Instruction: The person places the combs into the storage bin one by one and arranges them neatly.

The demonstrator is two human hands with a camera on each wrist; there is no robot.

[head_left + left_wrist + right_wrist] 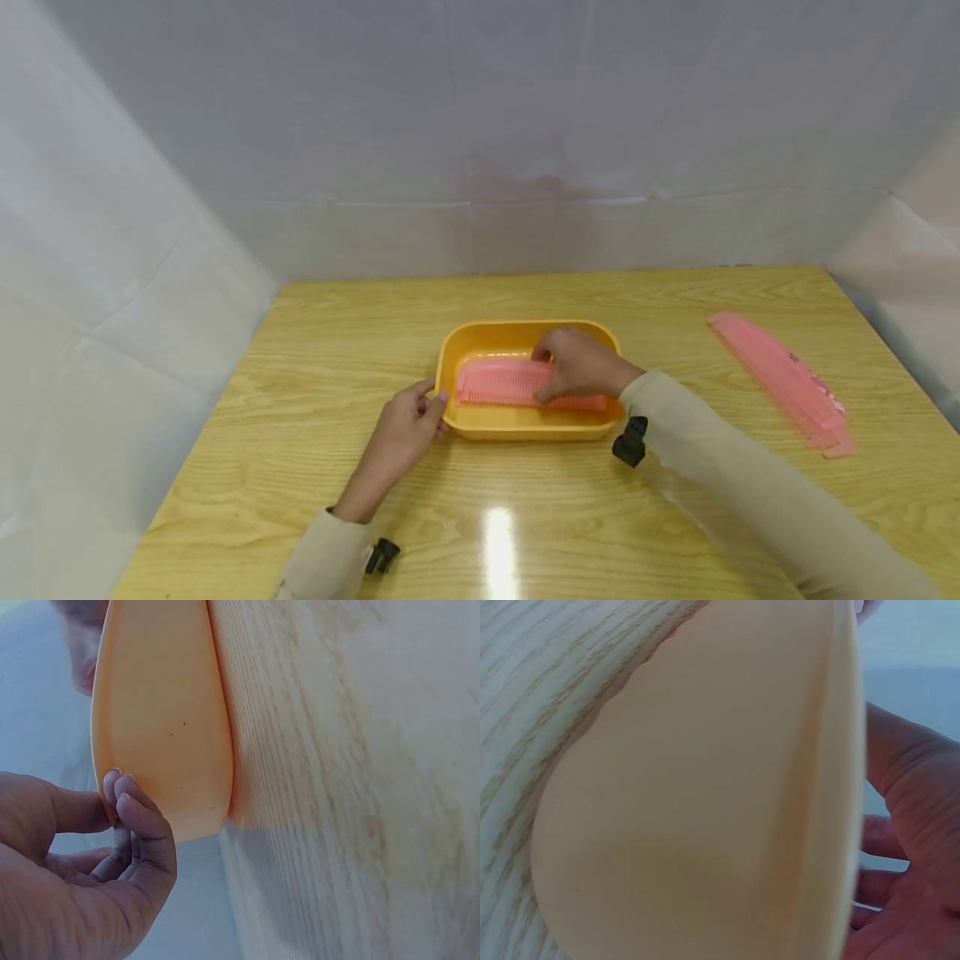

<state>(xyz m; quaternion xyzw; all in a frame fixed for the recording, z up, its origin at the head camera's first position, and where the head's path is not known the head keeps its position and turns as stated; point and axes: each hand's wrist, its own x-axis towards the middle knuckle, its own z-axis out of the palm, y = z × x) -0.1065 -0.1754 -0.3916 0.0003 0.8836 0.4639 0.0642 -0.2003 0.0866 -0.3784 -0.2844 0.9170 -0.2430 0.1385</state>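
A yellow-orange plastic basin (525, 434) stands on the table, with a pink comb (491, 382) lying inside, teeth toward the person. My left hand (405, 429) pinches the basin's left rim, thumb on one side and curled fingers on the other; the left wrist view shows this grip on the rim (101, 750). Reaching over the basin's right side, my right hand (581, 362) holds the comb across its width, thumb at the toothed edge and fingers at the back edge. In the right wrist view the basin wall (675, 787) hides the fingertips and the comb.
To the right on the wooden table (300, 467) lie overlapping pink combs (783, 379), set at a slant, with a printed pattern near one end. White sheeting (480, 125) rises behind the table and on both sides.
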